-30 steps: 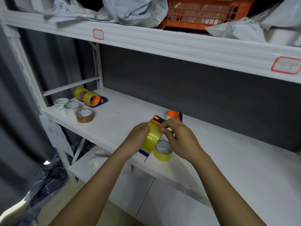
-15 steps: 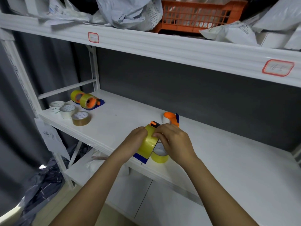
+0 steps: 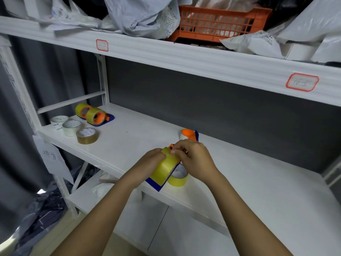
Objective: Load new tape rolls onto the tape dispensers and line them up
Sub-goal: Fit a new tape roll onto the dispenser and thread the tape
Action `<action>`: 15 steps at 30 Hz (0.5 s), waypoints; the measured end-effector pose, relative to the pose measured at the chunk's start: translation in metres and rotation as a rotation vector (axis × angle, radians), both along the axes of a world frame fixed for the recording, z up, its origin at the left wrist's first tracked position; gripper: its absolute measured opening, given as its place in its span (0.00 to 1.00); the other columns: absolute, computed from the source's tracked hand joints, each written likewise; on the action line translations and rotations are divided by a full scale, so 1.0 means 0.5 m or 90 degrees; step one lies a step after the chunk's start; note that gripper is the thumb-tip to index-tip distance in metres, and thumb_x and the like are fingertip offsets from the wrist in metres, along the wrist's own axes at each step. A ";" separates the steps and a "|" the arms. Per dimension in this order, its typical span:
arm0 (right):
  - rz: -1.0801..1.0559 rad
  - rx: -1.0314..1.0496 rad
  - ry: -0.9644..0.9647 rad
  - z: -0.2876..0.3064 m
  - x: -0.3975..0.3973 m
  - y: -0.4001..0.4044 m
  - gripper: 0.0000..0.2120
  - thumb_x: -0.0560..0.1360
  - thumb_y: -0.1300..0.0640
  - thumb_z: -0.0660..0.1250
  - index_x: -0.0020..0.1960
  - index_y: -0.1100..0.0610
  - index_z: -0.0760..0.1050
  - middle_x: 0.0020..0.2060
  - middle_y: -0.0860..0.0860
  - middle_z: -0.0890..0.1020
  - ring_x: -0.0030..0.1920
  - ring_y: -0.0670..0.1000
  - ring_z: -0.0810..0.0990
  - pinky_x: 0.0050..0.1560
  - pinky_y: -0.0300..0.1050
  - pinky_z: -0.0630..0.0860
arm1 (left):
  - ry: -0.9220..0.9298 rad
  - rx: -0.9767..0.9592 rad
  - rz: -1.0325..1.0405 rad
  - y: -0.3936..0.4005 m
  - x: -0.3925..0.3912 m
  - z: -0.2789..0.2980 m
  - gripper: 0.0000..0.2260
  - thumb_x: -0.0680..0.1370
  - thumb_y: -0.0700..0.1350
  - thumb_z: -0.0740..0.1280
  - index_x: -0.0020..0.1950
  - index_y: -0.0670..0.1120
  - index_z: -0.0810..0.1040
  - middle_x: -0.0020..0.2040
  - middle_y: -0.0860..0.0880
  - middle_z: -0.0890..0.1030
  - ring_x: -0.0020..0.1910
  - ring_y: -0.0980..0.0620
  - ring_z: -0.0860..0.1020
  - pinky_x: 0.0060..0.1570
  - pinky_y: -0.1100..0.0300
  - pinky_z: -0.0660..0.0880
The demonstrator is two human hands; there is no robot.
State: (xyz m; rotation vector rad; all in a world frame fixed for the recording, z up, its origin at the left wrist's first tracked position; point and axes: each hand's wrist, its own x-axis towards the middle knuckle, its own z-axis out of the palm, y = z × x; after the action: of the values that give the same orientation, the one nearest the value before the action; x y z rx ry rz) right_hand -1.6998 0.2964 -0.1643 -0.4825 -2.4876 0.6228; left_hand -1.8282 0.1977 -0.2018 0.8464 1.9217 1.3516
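Note:
My left hand (image 3: 147, 164) grips a blue and orange tape dispenser loaded with a yellow tape roll (image 3: 164, 166), held just above the front of the white shelf (image 3: 129, 143). My right hand (image 3: 193, 159) pinches at the top of that roll near the dispenser's orange end. A loose yellow roll (image 3: 178, 178) lies flat on the shelf right under my right hand. Behind it stands another dispenser (image 3: 189, 135) with an orange hub. Two loaded dispensers (image 3: 94, 115) sit side by side at the far left.
Two white rolls (image 3: 71, 127) and a brown roll (image 3: 86, 135) lie at the shelf's left end. An upper shelf holds an orange basket (image 3: 219, 23) and plastic mailers. A lower shelf and dark bags on the floor lie below left.
Both hands with the loaded dispenser stayed over the loose yellow roll; my right fingers shifted to the top of the roll. The view drifted slightly.

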 end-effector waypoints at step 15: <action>-0.042 -0.039 -0.008 -0.009 0.000 0.000 0.06 0.77 0.52 0.64 0.45 0.49 0.80 0.38 0.43 0.81 0.37 0.42 0.76 0.37 0.30 0.70 | -0.005 0.035 -0.046 -0.028 0.012 -0.003 0.07 0.74 0.51 0.60 0.39 0.59 0.77 0.36 0.59 0.81 0.37 0.60 0.79 0.36 0.64 0.73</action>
State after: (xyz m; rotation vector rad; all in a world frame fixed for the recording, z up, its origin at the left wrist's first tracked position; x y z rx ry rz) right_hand -1.6997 0.2965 -0.1689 -0.5911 -2.4598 0.6729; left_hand -1.8222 0.1838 -0.2030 0.9280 1.8370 1.3683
